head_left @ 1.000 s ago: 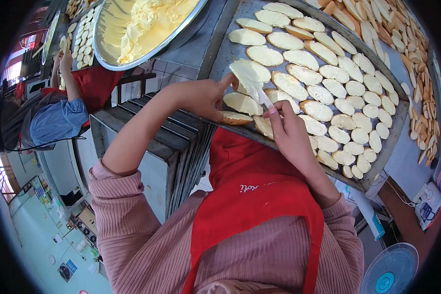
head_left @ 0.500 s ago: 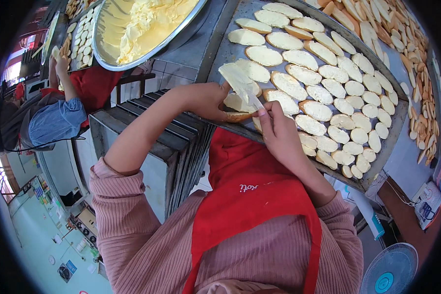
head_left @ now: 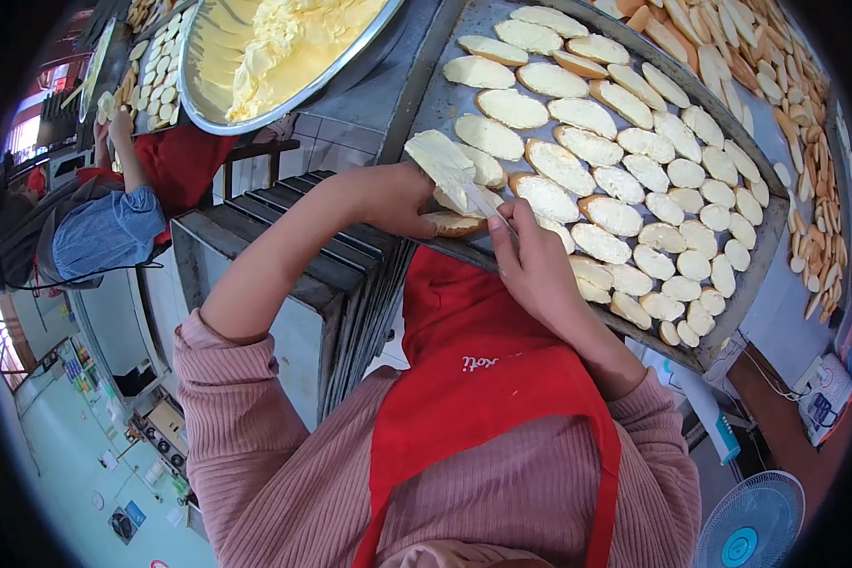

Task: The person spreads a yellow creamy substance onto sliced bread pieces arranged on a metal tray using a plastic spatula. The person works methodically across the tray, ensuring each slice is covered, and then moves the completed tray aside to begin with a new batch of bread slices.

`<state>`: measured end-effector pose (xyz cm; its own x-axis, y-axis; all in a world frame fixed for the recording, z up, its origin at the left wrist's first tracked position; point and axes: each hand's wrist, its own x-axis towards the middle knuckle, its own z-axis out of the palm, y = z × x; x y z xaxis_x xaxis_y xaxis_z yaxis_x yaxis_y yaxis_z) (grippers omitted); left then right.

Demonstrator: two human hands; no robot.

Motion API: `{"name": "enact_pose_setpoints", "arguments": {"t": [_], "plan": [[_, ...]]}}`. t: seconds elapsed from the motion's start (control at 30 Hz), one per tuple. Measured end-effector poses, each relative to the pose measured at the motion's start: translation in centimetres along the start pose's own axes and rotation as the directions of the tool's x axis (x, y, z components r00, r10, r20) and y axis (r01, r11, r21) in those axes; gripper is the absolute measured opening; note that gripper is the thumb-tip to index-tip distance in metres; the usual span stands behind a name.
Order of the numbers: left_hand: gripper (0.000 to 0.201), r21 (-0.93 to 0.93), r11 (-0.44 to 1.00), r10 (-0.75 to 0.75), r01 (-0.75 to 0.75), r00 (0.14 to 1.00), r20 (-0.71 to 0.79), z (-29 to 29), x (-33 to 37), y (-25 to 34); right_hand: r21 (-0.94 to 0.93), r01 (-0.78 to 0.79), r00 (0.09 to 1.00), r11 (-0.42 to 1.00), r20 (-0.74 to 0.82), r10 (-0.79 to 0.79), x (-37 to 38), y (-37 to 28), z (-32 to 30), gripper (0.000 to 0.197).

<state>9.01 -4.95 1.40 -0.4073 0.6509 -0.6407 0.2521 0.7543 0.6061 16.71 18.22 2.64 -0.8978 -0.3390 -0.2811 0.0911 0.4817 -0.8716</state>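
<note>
My left hand (head_left: 402, 201) is closed on a slice of bread (head_left: 452, 224) over the near left corner of the metal tray (head_left: 409, 114). In my right hand (head_left: 532, 248) is the handle of a spatula (head_left: 473, 196), its wide blade covered with pale yellow cream (head_left: 437, 156). The blade lies over the held slice and hides part of it. Oval bread slices (head_left: 582, 115), their tops coated with the pale spread, cover the tray in close rows.
A large metal bowl of yellow cream (head_left: 232, 114) stands beyond my left arm. Stacked dark trays (head_left: 327, 275) are below that arm. Plain bread slices (head_left: 805, 180) are heaped at the far right. A co-worker in a blue sleeve (head_left: 109, 237) works at the left; a fan (head_left: 753, 521) stands lower right.
The spatula blade has shifted left and slightly down across the held slice, my right hand moving with it. My left hand keeps its hold, and the slice has shifted slightly left.
</note>
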Motion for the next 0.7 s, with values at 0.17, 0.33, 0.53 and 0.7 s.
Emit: {"name": "enact_pose_setpoints", "arguments": {"t": [0.17, 0.33, 0.53, 0.7], "plan": [[0.047, 0.05, 0.995, 0.091, -0.086, 0.989, -0.119, 0.4, -0.3, 0.0, 0.039, -0.044, 0.999, 0.998, 0.016, 0.043, 0.2, 0.0, -0.1, 0.02], [0.054, -0.079, 0.987, -0.143, 0.137, 0.987, -0.072, -0.3, -1.3, 1.9, 0.108, -0.065, 0.997, 0.992, -0.029, 0.069, 0.4, 0.9, -0.1, 0.024], [0.059, -0.202, 0.973, -0.158, 0.114, 0.963, -0.219, 1.1, -2.5, 2.3, 0.152, -0.041, 0.995, 0.988, -0.08, 0.054, 0.3, 1.7, -0.5, 0.022], [0.06, -0.234, 0.955, -0.25, 0.182, 0.92, -0.303, 1.9, -3.1, 3.0, 0.133, 0.076, 0.995, 0.988, -0.073, -0.067, 0.5, 2.0, 0.4, 0.029]]}}
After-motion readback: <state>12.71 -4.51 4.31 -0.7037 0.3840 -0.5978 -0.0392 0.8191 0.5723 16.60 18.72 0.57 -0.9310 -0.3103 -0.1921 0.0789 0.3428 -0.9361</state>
